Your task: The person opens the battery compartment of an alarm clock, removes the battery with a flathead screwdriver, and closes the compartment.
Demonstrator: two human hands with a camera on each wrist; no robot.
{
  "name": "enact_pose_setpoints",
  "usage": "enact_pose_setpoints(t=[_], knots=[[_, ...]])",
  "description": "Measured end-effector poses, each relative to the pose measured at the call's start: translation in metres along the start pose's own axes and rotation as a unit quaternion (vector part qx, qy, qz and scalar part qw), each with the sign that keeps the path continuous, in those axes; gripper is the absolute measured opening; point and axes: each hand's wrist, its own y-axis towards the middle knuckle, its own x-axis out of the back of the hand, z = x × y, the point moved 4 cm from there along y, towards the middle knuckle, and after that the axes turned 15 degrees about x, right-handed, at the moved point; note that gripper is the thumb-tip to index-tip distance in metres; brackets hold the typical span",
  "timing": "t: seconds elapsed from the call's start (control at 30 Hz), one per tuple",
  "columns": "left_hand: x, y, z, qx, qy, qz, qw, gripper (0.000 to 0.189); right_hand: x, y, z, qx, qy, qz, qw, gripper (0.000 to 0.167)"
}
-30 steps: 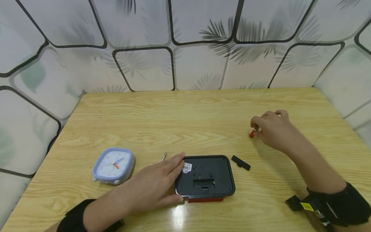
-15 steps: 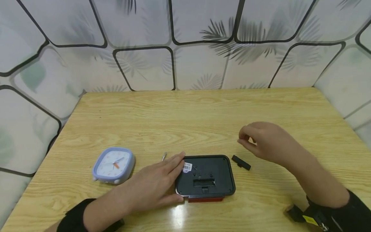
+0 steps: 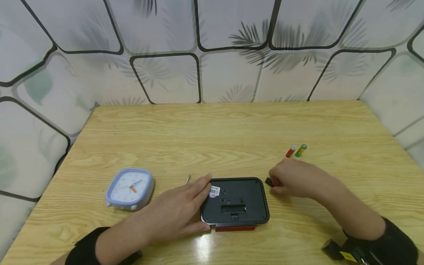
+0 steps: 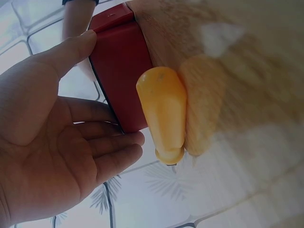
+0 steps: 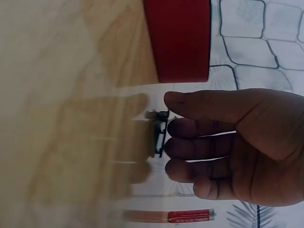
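A red-bodied device (image 3: 243,198) lies with its black back up. Its battery compartment (image 3: 233,209) is uncovered. My left hand (image 3: 179,208) holds the device's left end, with the thumb on the near side and the fingers on the far side. The left wrist view shows them about the red casing (image 4: 123,71). Beside the device's right end, my right hand (image 3: 298,178) has its fingertips on a small black battery cover (image 3: 269,182), mostly hidden from the head view. In the right wrist view the cover (image 5: 160,135) is at the thumb and fingertips, low over the table.
A red battery (image 3: 291,151) and a green one (image 3: 301,151) lie beyond my right hand. At left stands a blue alarm clock (image 3: 130,189). Behind my left hand shows a metal shaft (image 3: 187,179); a yellow handle (image 4: 164,111) lies there in the left wrist view.
My right hand has put down the red battery beside the green one, then come nearer and left to the battery cover. The left hand and the device have stayed still.
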Motion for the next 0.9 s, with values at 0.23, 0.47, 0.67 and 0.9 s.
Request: enact_pose_setpoints(t=[0.23, 0.47, 0.67, 0.9], knots=[[0.000, 0.000, -0.001, -0.002, 0.005, -0.002, 1.0000, 0.087, -0.003, 0.001, 0.001, 0.022, -0.032, -0.017, 0.9991, 0.038], [0.001, 0.000, 0.000, -0.002, 0.006, -0.001, 1.0000, 0.087, 0.006, -0.001, 0.005, 0.036, -0.074, -0.072, 0.9940, 0.036], [0.001, 0.001, 0.001, -0.002, -0.004, 0.002, 1.0000, 0.088, 0.020, -0.006, 0.016, 0.102, -0.151, -0.188, 0.9652, 0.030], [0.001, 0.001, 0.002, 0.001, -0.015, 0.004, 0.9999, 0.089, 0.025, -0.006, 0.033, 0.221, -0.155, -0.290, 0.9183, 0.018]])
